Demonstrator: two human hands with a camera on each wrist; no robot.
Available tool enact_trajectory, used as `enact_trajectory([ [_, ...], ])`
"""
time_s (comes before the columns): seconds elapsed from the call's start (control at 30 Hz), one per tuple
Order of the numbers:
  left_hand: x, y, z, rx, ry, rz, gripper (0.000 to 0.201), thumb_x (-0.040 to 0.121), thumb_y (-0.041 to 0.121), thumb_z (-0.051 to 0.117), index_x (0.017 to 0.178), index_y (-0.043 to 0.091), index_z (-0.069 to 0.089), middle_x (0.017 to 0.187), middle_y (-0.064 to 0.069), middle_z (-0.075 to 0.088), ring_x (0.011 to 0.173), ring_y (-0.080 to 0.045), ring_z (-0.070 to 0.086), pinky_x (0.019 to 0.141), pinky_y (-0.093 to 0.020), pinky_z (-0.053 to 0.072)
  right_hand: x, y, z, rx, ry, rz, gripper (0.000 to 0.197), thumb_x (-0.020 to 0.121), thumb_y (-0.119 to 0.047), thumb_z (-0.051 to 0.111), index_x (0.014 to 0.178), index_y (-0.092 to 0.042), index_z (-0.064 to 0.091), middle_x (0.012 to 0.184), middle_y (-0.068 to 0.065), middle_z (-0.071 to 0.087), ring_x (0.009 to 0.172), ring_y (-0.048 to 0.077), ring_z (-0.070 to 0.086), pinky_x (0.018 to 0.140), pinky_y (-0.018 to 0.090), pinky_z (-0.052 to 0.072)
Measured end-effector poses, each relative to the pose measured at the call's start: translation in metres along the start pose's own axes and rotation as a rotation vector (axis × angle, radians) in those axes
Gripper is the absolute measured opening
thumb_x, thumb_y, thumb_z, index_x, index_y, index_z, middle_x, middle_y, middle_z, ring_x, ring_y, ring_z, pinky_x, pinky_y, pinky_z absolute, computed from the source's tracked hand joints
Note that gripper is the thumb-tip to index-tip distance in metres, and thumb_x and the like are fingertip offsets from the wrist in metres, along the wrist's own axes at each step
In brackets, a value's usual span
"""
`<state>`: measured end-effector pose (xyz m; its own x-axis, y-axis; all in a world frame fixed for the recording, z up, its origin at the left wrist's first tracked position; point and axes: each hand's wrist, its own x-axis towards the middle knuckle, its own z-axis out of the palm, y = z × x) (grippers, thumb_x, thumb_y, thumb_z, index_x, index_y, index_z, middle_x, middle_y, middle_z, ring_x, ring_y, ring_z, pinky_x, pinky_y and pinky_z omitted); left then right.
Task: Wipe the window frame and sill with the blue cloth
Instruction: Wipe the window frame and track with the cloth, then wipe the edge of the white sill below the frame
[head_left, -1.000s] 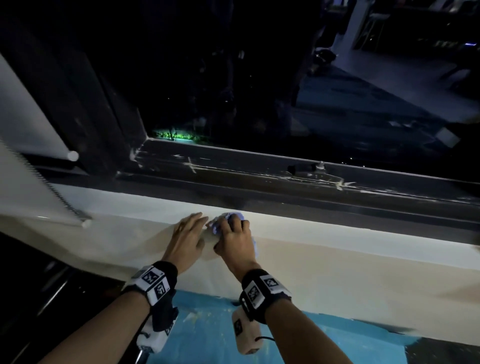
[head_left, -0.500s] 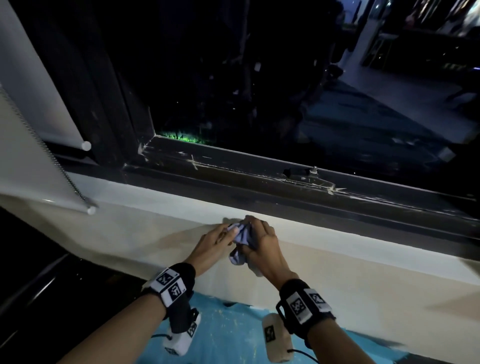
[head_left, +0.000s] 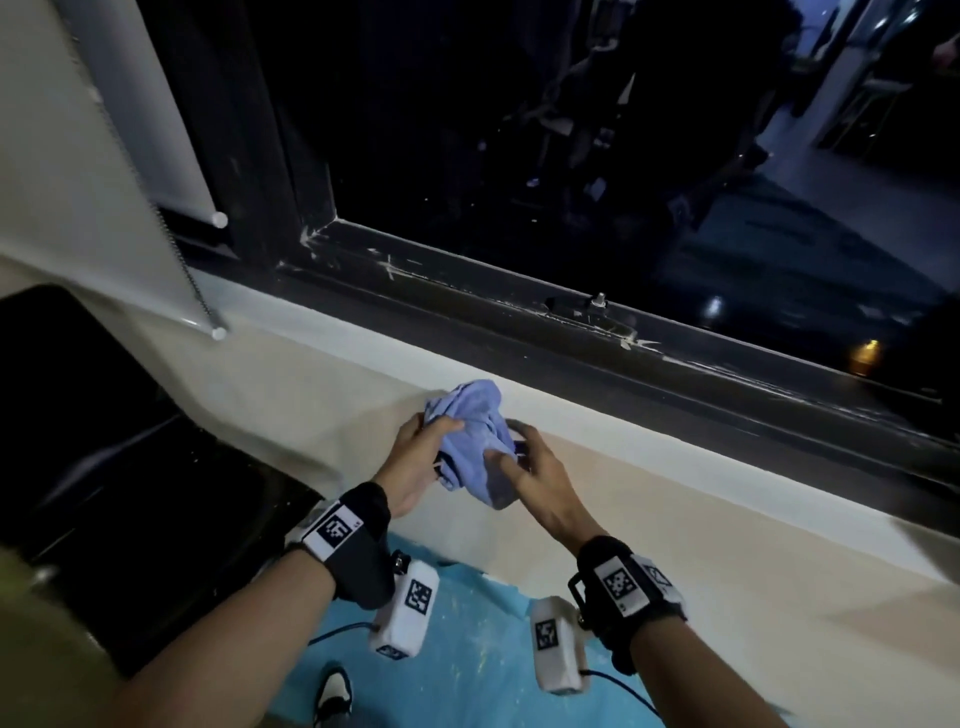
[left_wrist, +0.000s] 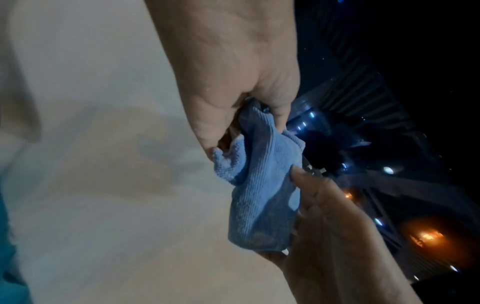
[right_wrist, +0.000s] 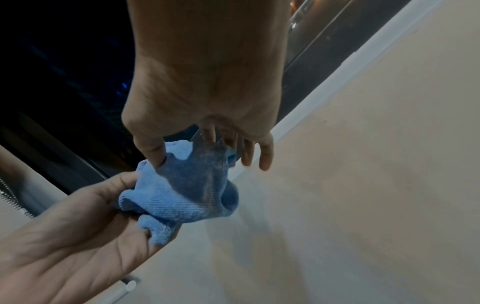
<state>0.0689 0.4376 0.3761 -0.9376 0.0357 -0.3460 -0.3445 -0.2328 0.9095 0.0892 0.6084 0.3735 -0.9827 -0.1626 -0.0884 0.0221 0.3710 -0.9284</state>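
The crumpled blue cloth (head_left: 475, 431) hangs in the air just in front of the pale sill (head_left: 675, 457), held between both hands. My left hand (head_left: 441, 441) grips its left side, thumb on top. The right hand (head_left: 511, 452) pinches the right side between thumb and forefinger. In the left wrist view the cloth (left_wrist: 262, 195) hangs from my left hand (left_wrist: 254, 123). In the right wrist view my right hand (right_wrist: 182, 156) pushes its thumb into the cloth (right_wrist: 187, 195), the other fingers loose. The dark window frame (head_left: 519, 312), streaked with white marks, runs behind the sill.
A roller blind with a bead chain (head_left: 171, 244) hangs at the left. A black object (head_left: 104, 441) stands below it. Blue floor covering (head_left: 467, 649) and a shoe (head_left: 332, 691) lie underneath. A small bolt (head_left: 600, 300) sticks up from the frame's lower rail.
The cloth was pressed on the sill under my right hand; both hands have lifted it off and now hold it bunched between them, lower and nearer me.
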Motion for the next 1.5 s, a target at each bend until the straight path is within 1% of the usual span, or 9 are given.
enact_trajectory([
  [0.2,0.005,-0.005,-0.048,-0.082,0.031,0.071,0.025,0.093,0.028,0.058,0.115,0.017,0.063,0.108,-0.024,0.063,0.081,-0.032,0.05,0.064,-0.039,0.037,0.021,-0.007,0.04,-0.013,-0.05,-0.007,0.027,0.09,-0.031,0.058,0.073,-0.015,0.045,0.066,0.002,0.039,0.059,0.012,0.033,0.058,0.028,0.028],
  [0.47,0.025,-0.014,-0.192,-0.062,0.247,-0.004,0.03,0.094,0.023,0.057,0.118,0.005,0.057,0.109,-0.019,0.064,0.095,-0.034,0.062,0.078,-0.042,0.051,0.086,-0.015,0.167,-0.04,-0.239,0.026,0.021,0.083,-0.016,0.055,0.102,-0.009,0.052,0.079,0.01,0.057,0.067,0.019,0.048,0.061,0.032,0.036],
  [0.6,0.048,-0.022,-0.281,-0.024,0.303,-0.051,0.018,0.092,0.017,0.059,0.108,0.009,0.061,0.096,-0.012,0.064,0.086,-0.03,0.061,0.065,-0.033,0.05,0.124,-0.009,0.254,-0.041,-0.266,0.047,0.032,0.085,-0.012,0.058,0.11,-0.011,0.04,0.065,0.0,0.052,0.055,0.016,0.049,0.051,0.022,0.035],
  [0.77,0.084,-0.042,-0.37,-0.012,0.389,-0.118,0.024,0.064,0.023,0.071,0.081,0.012,0.058,0.071,-0.01,0.058,0.06,-0.017,0.056,0.052,-0.026,0.049,0.173,0.014,0.357,-0.087,-0.281,0.072,0.032,0.083,-0.007,0.055,0.106,-0.01,0.034,0.063,-0.004,0.047,0.051,0.011,0.044,0.043,0.012,0.032],
  [0.9,0.123,-0.083,-0.431,0.094,0.455,-0.202,0.047,0.047,0.041,0.074,0.079,0.012,0.054,0.078,-0.015,0.06,0.071,-0.024,0.061,0.066,-0.041,0.053,0.202,0.047,0.415,-0.115,-0.311,0.055,0.037,0.082,0.005,0.048,0.088,-0.026,0.03,0.068,0.004,0.039,0.057,0.013,0.032,0.048,0.012,0.027],
  [1.1,0.164,-0.152,-0.485,0.169,0.481,-0.252,0.016,0.085,0.014,0.069,0.09,0.01,0.055,0.093,-0.016,0.062,0.088,-0.029,0.063,0.078,-0.048,0.053,0.228,0.111,0.47,-0.141,-0.42,0.103,0.002,0.085,0.007,0.048,0.087,0.006,0.047,0.076,0.022,0.044,0.066,0.007,0.033,0.061,0.014,0.03],
  [1.23,0.181,-0.209,-0.518,0.233,0.399,-0.279,0.025,0.085,0.014,0.068,0.098,-0.004,0.056,0.092,-0.017,0.062,0.088,-0.025,0.065,0.077,-0.043,0.052,0.24,0.144,0.494,-0.147,-0.471,0.194,0.011,0.09,0.003,0.046,0.095,-0.003,0.054,0.077,0.013,0.046,0.059,0.007,0.034,0.055,0.011,0.031],
  [1.33,0.189,-0.222,-0.524,0.277,0.363,-0.255,0.016,0.09,-0.007,0.054,0.085,0.009,0.051,0.08,-0.008,0.053,0.074,-0.008,0.059,0.07,-0.031,0.047,0.243,0.165,0.509,-0.166,-0.51,0.231,0.014,0.091,0.002,0.045,0.098,-0.004,0.055,0.072,0.006,0.046,0.058,0.005,0.035,0.055,0.01,0.032],
  [1.5,0.195,-0.235,-0.528,0.345,0.261,-0.292,0.022,0.083,0.009,0.062,0.104,0.007,0.054,0.101,-0.016,0.056,0.097,-0.027,0.056,0.086,-0.034,0.045,0.25,0.183,0.525,-0.259,-0.586,0.277,0.025,0.091,0.004,0.041,0.109,-0.005,0.055,0.096,0.02,0.058,0.073,0.021,0.051,0.068,0.025,0.038],
])
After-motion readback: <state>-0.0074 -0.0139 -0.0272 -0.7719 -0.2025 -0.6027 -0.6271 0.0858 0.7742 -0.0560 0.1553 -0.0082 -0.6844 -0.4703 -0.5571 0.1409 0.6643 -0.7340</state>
